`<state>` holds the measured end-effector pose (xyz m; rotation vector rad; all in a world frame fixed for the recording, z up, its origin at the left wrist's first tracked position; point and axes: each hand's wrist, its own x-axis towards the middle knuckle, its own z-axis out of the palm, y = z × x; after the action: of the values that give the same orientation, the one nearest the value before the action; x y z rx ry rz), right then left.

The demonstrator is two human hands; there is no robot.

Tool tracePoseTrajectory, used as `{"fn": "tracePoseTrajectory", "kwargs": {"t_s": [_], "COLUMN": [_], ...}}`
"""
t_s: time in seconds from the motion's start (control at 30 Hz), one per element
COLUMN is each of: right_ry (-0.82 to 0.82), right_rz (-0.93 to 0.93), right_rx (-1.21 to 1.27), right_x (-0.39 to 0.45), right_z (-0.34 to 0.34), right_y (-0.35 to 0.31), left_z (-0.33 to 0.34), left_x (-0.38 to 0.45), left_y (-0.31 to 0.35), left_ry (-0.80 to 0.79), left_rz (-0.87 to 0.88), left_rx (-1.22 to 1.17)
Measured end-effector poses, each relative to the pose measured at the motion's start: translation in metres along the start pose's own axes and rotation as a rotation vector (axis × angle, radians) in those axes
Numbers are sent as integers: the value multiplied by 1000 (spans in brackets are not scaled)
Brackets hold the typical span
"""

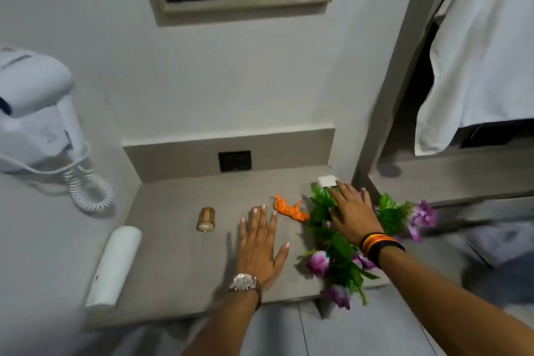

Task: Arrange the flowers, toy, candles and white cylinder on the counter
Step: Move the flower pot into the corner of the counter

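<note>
A bunch of artificial purple flowers point(341, 251) with green leaves lies on the right side of the grey counter point(179, 263). My right hand point(351, 211) hovers flat over the leaves, fingers spread, holding nothing. An orange toy tiger point(290, 209) lies on its side just left of the flowers. My left hand point(260, 246) is spread open above the counter's middle, near the toy. A copper-coloured candle point(206, 219) lies on its side further left. The white cylinder point(114, 266) lies along the counter's left edge.
A small white block point(327, 180) sits at the back right corner beside the flowers. A dark socket plate point(234, 161) is set in the backsplash. A wall hair dryer point(37, 113) with coiled cord hangs left. White cloth point(479, 61) hangs right.
</note>
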<state>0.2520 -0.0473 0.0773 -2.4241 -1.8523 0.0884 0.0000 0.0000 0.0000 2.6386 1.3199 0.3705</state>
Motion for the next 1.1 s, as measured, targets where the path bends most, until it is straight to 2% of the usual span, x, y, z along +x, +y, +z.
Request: {"fn": "tracePoseTrajectory", "kwargs": {"t_s": [0.03, 0.13, 0.33, 0.47, 0.6, 0.73, 0.87, 0.97, 1.03, 1.1], "right_ry": [-3, -29, -201, -343, -409, -358, -216, -181, -149, -118], "right_rz": [-6, -41, -278, -474, -749, -979, -1095, -1035, -861, -613], "right_rx": [9, 7, -152, -406, -676, -763, -690, -566, -389, -193], "right_x": [6, 32, 128, 176, 208, 224, 229, 230, 225, 213], "right_z": [5, 7, 16, 31, 45, 50, 44, 32, 23, 16], "right_y": [9, 35, 76, 90, 100, 109, 117, 125, 135, 147], "left_z": [11, 45, 105, 122, 131, 134, 133, 132, 133, 132], "left_x": [-2, -8, 0, 14, 15, 15, 15, 15, 14, 14], "left_y": [1, -4, -8, -7, -12, -13, -12, -13, -15, -14], "left_ry": [-56, -92, -212, -191, -145, -108, -93, -104, -120, -126], "left_rz": [-28, -57, -46, -118, -131, -139, -135, -113, -100, -137], "left_rx": [1, 24, 34, -5, -6, -23, -43, -40, -32, -45]}}
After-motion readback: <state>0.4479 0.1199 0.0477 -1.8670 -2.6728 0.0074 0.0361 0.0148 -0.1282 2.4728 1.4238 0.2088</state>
